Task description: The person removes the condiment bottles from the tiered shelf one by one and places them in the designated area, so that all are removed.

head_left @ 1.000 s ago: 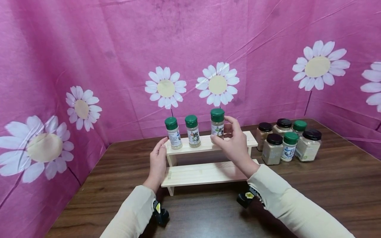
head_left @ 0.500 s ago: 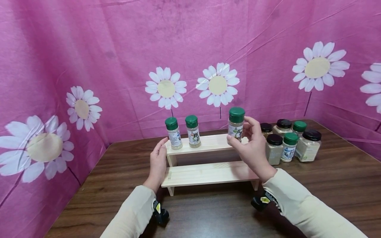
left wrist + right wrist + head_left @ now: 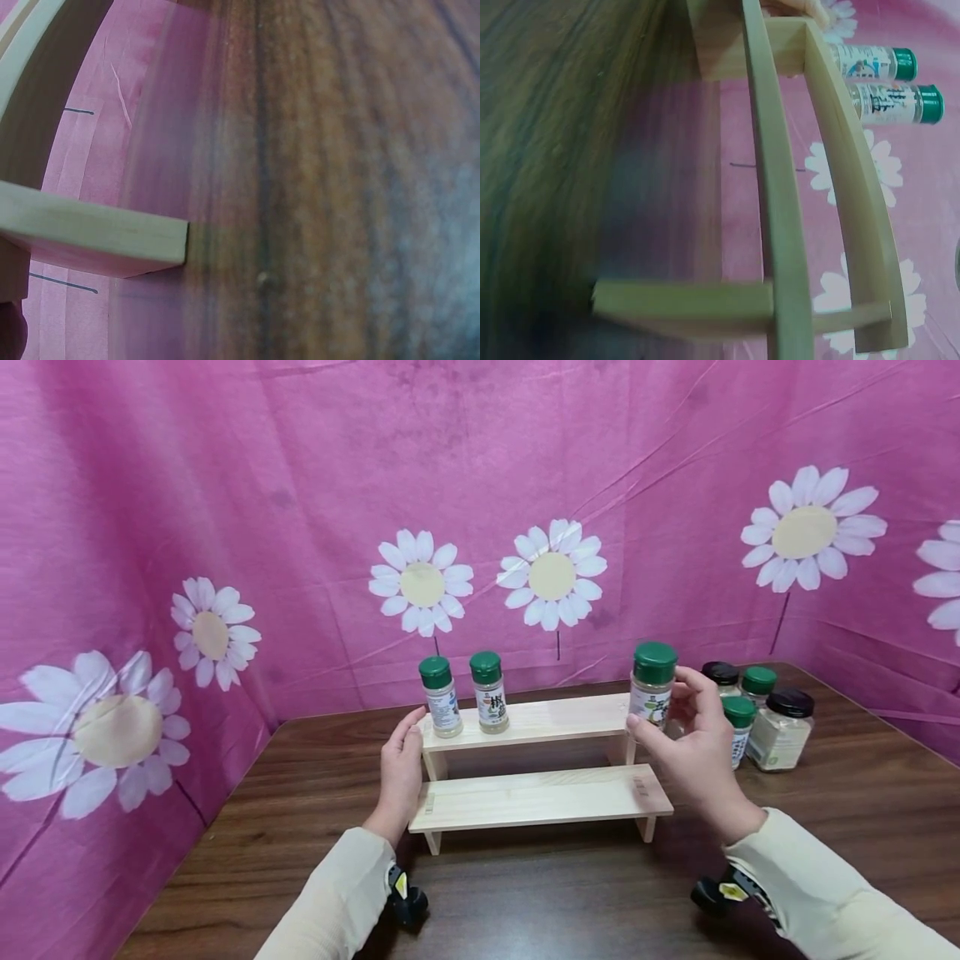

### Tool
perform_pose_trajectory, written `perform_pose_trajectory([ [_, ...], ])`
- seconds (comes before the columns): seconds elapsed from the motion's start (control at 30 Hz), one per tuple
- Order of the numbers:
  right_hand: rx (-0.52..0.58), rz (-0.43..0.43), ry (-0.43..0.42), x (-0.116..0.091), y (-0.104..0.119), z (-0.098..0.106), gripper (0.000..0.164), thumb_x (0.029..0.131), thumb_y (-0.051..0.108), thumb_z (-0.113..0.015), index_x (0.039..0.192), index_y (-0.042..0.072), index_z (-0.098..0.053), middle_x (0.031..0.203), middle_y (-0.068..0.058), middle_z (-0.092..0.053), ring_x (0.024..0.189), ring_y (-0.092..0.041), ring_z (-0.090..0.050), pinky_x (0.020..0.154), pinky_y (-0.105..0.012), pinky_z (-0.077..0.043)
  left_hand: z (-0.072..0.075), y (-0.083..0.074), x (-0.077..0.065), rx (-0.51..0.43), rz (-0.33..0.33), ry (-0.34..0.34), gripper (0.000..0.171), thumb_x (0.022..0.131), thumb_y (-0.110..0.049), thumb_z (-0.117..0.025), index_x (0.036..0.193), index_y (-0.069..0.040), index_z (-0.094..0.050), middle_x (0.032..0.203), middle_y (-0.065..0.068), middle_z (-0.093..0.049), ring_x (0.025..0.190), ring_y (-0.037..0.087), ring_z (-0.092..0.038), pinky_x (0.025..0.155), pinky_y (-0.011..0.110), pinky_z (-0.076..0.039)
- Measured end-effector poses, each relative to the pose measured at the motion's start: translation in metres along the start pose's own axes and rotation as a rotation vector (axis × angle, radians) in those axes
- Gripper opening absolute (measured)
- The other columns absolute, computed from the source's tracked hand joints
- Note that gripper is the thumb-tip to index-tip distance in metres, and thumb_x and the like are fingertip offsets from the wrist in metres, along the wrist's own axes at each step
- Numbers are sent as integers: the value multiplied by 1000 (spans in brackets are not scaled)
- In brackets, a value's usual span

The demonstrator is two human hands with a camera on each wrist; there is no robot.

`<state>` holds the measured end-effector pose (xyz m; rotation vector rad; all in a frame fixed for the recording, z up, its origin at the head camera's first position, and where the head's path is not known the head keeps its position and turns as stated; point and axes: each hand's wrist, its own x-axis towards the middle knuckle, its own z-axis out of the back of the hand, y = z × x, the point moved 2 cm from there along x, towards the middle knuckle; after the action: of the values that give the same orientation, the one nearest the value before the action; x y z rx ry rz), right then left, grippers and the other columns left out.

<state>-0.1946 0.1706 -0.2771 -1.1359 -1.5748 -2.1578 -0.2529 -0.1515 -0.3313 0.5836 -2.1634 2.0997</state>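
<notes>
My right hand [image 3: 701, 747] holds a small green-capped spice jar [image 3: 651, 693] upright between thumb and fingers, at the right end of the upper step of a pale wooden two-step rack [image 3: 540, 793]. Whether the jar's base touches the rack is hidden by the hand. Two similar spice jars stand on the upper step's left part: a left one [image 3: 442, 702] and a right one [image 3: 491, 697]. My left hand [image 3: 401, 772] rests against the rack's left end, its fingers extended along the upper step. The right wrist view shows the rack side-on with part of the left hand [image 3: 791, 7].
Right of my right hand, several more jars stand on the dark wooden table [image 3: 540, 902], including a square black-lidded jar [image 3: 780, 735] and a green-capped jar [image 3: 738, 727]; the hand partly covers this group. A pink flowered cloth [image 3: 480, 460] hangs behind the table.
My right hand has carried the spice jar rightward along the upper step, from its middle-right to its right end. The left hand and the other two rack jars stay put.
</notes>
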Motion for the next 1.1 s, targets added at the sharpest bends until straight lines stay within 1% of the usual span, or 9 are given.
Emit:
perform_pose_trajectory([
  [0.1, -15, 1, -14, -2, -3, 10, 65, 68, -13, -70, 127, -2, -44, 93, 12, -52, 82, -3, -52, 71, -9, -42, 0, 1, 0, 6, 2, 1, 37, 97, -13, -38, 130, -2, -51, 134, 16, -50, 124, 24, -44, 106, 40, -34],
  [0.27, -55, -36, -23, -6, -10, 25, 67, 66, -15, -70, 126, 0, -45, 91, 13, -52, 81, -1, -52, 73, -6, -42, 0, 1, 1, 14, 1, 2, 37, 97, -13, -38, 130, -1, -50, 134, 15, -50, 125, 24, -43, 107, 40, -33],
  [0.5, -149, -115, -7, -16, -21, 44, 70, 68, -10, -71, 129, 13, -44, 88, 16, -50, 79, 5, -51, 74, -3, -40, 0, 1, 2, 25, -1, 2, 38, 97, -13, -38, 130, -1, -50, 134, 16, -50, 125, 24, -43, 107, 40, -33],
  [0.7, -226, -150, 66, -22, -31, 60, 67, 69, -1, -75, 123, 23, -46, 84, 27, -52, 73, 14, -52, 66, -2, -42, 0, 2, 2, 27, 5, -10, 38, 96, -13, -38, 130, -2, -51, 133, 16, -51, 124, 24, -44, 106, 40, -34],
  [0.8, -279, -169, 97, -22, -36, 68, 64, 69, 4, -77, 124, 18, -47, 80, 32, -51, 69, 15, -51, 61, -3, -42, 0, 2, 2, 17, 8, -13, 37, 96, -13, -38, 129, -3, -52, 134, 16, -50, 124, 24, -44, 106, 40, -34],
  [0.9, -321, -196, 142, -22, -41, 73, 65, 70, 8, -78, 126, 8, -44, 80, 35, -47, 69, 16, -50, 59, -4, -41, 0, 2, 2, 13, 7, -15, 37, 96, -12, -38, 129, -3, -53, 134, 17, -50, 124, 24, -44, 106, 40, -34],
  [1.0, -358, -216, 192, -24, -47, 76, 67, 69, 11, -79, 124, 3, -42, 79, 37, -45, 69, 17, -49, 58, -5, -40, 0, 2, 2, 15, 5, -14, 37, 96, -12, -39, 128, -4, -53, 133, 16, -51, 124, 23, -44, 106, 40, -34],
  [1.07, -377, -221, 216, -26, -51, 77, 67, 69, 12, -80, 123, 2, -42, 80, 32, -49, 69, 16, -49, 58, -7, -40, 0, 2, 2, 18, 1, -15, 36, 96, -12, -39, 128, -4, -54, 133, 16, -51, 123, 23, -44, 106, 40, -34],
  [1.1, -387, -223, 226, -26, -53, 78, 67, 68, 12, -81, 123, 2, -43, 81, 27, -54, 69, 16, -49, 58, -7, -40, 0, 3, 2, 16, 0, -15, 37, 95, -12, -39, 128, -4, -54, 133, 16, -51, 123, 23, -44, 106, 39, -34],
])
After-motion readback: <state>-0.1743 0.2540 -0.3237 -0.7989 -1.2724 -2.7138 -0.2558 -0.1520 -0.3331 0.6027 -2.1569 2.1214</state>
